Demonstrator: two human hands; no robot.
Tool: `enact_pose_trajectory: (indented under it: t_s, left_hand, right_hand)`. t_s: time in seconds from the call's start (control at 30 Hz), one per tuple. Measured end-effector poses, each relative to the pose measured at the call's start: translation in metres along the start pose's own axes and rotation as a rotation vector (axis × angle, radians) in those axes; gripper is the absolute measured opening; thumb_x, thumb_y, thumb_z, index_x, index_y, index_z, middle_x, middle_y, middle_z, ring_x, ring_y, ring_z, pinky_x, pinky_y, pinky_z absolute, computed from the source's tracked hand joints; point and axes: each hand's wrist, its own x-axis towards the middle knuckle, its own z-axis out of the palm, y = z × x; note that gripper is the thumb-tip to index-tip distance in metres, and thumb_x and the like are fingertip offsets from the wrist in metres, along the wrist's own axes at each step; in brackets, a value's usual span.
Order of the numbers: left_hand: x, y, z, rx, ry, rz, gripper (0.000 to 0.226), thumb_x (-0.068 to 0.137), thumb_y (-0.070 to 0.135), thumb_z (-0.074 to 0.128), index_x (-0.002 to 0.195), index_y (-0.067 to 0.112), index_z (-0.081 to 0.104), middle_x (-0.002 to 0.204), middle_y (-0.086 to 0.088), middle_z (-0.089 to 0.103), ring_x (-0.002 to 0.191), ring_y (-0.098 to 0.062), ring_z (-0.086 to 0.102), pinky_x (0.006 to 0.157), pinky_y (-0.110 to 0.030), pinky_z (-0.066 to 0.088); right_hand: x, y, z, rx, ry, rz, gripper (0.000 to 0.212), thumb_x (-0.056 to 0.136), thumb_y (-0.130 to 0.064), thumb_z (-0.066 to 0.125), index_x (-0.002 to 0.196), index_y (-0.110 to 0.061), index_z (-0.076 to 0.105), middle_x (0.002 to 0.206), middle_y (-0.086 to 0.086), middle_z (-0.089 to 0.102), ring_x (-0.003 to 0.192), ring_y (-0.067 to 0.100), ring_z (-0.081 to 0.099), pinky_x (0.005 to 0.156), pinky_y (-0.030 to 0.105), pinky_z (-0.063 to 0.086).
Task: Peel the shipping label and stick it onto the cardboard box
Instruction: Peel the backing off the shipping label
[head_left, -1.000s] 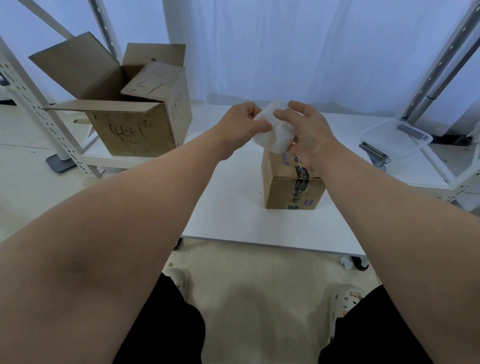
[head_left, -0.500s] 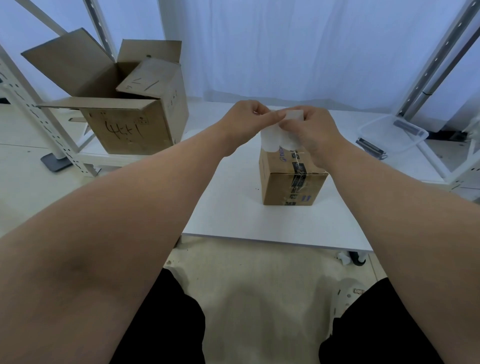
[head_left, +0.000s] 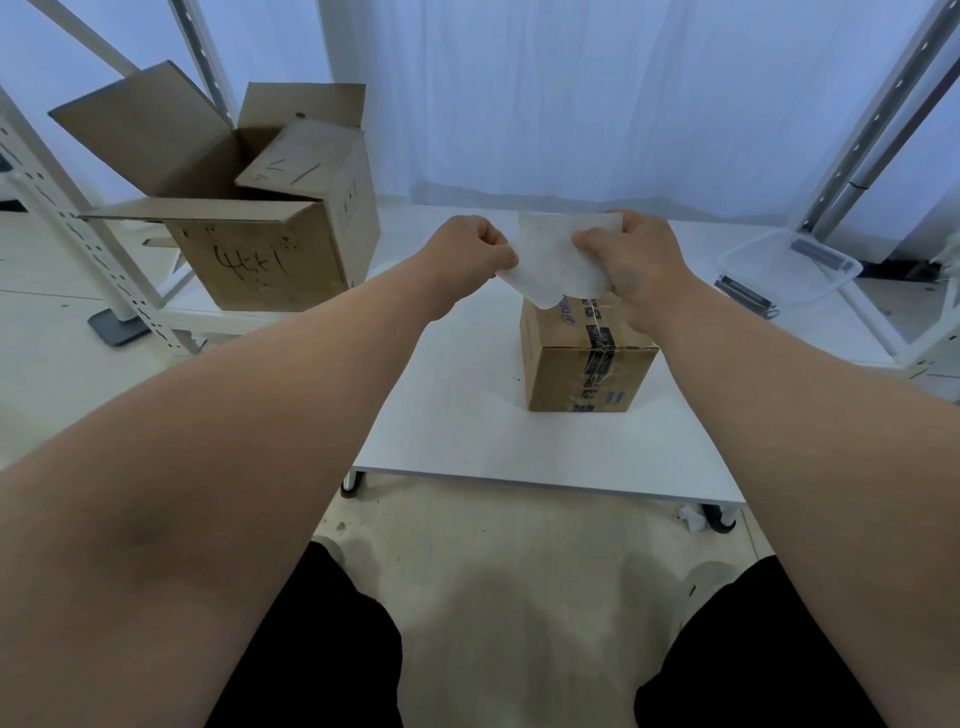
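White label stock (head_left: 550, 260) hangs in the air above the small taped cardboard box (head_left: 587, 364) on the table (head_left: 452, 415). The left hand (head_left: 467, 249) pinches one lower corner, and the right hand (head_left: 634, 260) grips the opposite side. Peeling looks under way; nothing is stuck on the box yet.

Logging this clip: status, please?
Left hand and right hand both pinching the label, held above the small box. Not yet stuck. Nothing blocking the box top.
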Motion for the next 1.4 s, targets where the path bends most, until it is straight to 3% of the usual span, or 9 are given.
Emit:
enact_pose_trajectory:
  t_s: [0.23, 0.4, 0.6, 0.83, 0.97, 1.03, 1.1, 1.23, 1.4]
  left_hand:
    - [-0.003, 0.0, 0.001, 0.051, -0.094, -0.034, 0.013, 0.085, 0.018, 0.06, 0.078, 0.017, 0.049, 0.096, -0.004, 0.055, 0.087, -0.017, 0.049, 0.067, -0.02, 0.035]
    - [-0.005, 0.005, 0.002, 0.019, -0.116, -0.016, 0.029, 0.088, 0.037, 0.061, 0.099, 0.011, 0.058, 0.093, 0.003, 0.057, 0.08, -0.005, 0.051, 0.067, -0.015, 0.037]
    - [-0.005, 0.002, -0.002, -0.016, -0.073, 0.024, 0.021, 0.091, 0.03, 0.059, 0.075, 0.019, 0.05, 0.077, 0.006, 0.048, 0.067, -0.006, 0.042, 0.056, -0.015, 0.03]
    - [-0.003, -0.001, -0.01, -0.064, -0.026, 0.0, 0.023, 0.089, 0.024, 0.061, 0.07, 0.018, 0.051, 0.08, 0.002, 0.053, 0.071, -0.011, 0.044, 0.063, -0.017, 0.034]
    - [-0.002, 0.001, -0.014, -0.106, -0.017, 0.036, 0.016, 0.087, 0.025, 0.065, 0.087, 0.012, 0.056, 0.1, -0.005, 0.062, 0.089, -0.016, 0.056, 0.076, -0.018, 0.043]
    - [-0.002, 0.002, -0.016, -0.125, -0.008, 0.047, 0.022, 0.085, 0.026, 0.068, 0.094, 0.01, 0.056, 0.101, -0.006, 0.062, 0.088, -0.015, 0.057, 0.075, -0.017, 0.044]
    - [-0.003, 0.004, -0.017, -0.167, -0.004, 0.044, 0.022, 0.084, 0.029, 0.069, 0.091, 0.013, 0.054, 0.096, 0.0, 0.062, 0.084, -0.012, 0.057, 0.074, -0.017, 0.044]
    - [-0.005, 0.009, -0.019, -0.343, -0.092, 0.033, 0.021, 0.085, 0.031, 0.068, 0.099, 0.018, 0.057, 0.103, 0.003, 0.065, 0.095, -0.013, 0.06, 0.091, -0.029, 0.045]
    - [-0.009, 0.014, -0.01, -0.268, -0.273, 0.012, 0.032, 0.085, 0.034, 0.068, 0.111, 0.025, 0.052, 0.113, 0.008, 0.06, 0.107, -0.009, 0.057, 0.097, -0.031, 0.043]
  right_hand:
    - [0.0, -0.003, 0.007, 0.088, -0.02, 0.124, 0.016, 0.083, -0.005, 0.061, 0.075, -0.018, 0.058, 0.085, 0.003, 0.063, 0.085, 0.025, 0.061, 0.079, 0.039, 0.052]
    - [-0.004, -0.006, 0.015, 0.099, -0.126, 0.167, 0.009, 0.083, -0.004, 0.058, 0.081, -0.013, 0.059, 0.08, 0.004, 0.063, 0.073, 0.02, 0.061, 0.067, 0.032, 0.049]
    - [-0.003, -0.008, 0.018, 0.148, -0.103, 0.198, 0.009, 0.083, -0.007, 0.057, 0.077, -0.014, 0.056, 0.08, 0.004, 0.06, 0.076, 0.023, 0.057, 0.065, 0.032, 0.046]
    - [0.002, -0.008, 0.014, 0.267, 0.033, 0.2, 0.009, 0.077, -0.009, 0.063, 0.075, -0.013, 0.056, 0.079, 0.007, 0.06, 0.08, 0.027, 0.06, 0.086, 0.047, 0.051]
    - [0.005, -0.011, 0.011, 0.315, 0.069, 0.189, 0.011, 0.081, -0.01, 0.062, 0.076, -0.015, 0.054, 0.08, 0.005, 0.059, 0.079, 0.024, 0.058, 0.093, 0.047, 0.05]
    - [0.005, -0.011, 0.01, 0.303, 0.075, 0.186, 0.01, 0.08, -0.014, 0.064, 0.079, -0.017, 0.055, 0.087, 0.006, 0.058, 0.085, 0.024, 0.058, 0.098, 0.055, 0.045]
    - [0.003, -0.012, 0.01, 0.312, 0.074, 0.183, 0.01, 0.083, -0.013, 0.064, 0.081, -0.017, 0.055, 0.091, 0.006, 0.061, 0.089, 0.026, 0.062, 0.094, 0.057, 0.048]
    - [0.003, -0.012, 0.011, 0.374, 0.045, 0.167, 0.009, 0.09, -0.012, 0.061, 0.087, -0.017, 0.055, 0.095, 0.005, 0.063, 0.094, 0.028, 0.066, 0.074, 0.044, 0.06]
    - [0.0, -0.01, 0.012, 0.322, -0.031, 0.151, 0.004, 0.091, -0.017, 0.062, 0.092, -0.017, 0.058, 0.101, 0.007, 0.065, 0.09, 0.029, 0.069, 0.063, 0.036, 0.062]
